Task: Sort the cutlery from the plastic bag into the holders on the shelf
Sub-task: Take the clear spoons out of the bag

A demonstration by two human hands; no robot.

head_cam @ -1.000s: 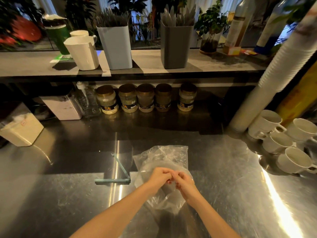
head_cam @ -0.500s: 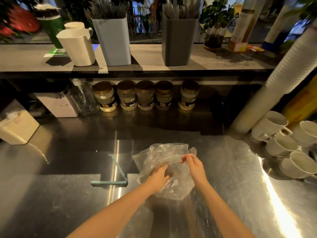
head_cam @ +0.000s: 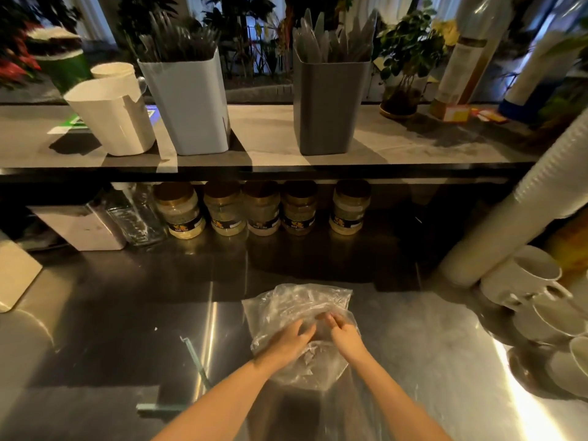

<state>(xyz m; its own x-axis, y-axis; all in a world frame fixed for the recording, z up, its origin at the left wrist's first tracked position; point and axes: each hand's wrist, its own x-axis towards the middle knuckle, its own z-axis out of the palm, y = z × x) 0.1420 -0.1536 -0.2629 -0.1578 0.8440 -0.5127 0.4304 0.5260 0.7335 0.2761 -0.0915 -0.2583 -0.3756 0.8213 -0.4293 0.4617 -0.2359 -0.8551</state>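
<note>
Grip: left hand (head_cam: 288,342) and right hand (head_cam: 345,337) both clamped on plastic bag (head_cam: 286,303); jar labels (head_cam: 187,226) unreadable.

Only one camera here, worn on the person's head. It looks from above and behind the grips, facing forward and tipped down. The left grip (head_cam: 286,342) and right grip (head_cam: 345,335) sit low and central, close to the lens, with both forearms coming in from the bottom edge and the plastic bag (head_cam: 296,303) held between them. Definitely wide-angle: the table (head_cam: 127,313) sprawls out on both sides of the grips. The shelf (head_cam: 270,135) runs across the upper part of the shot, beyond and above them and much farther off. Off to the right of the grips, a tall cup stack (head_cam: 525,202) leans in along the frame edge.
</note>
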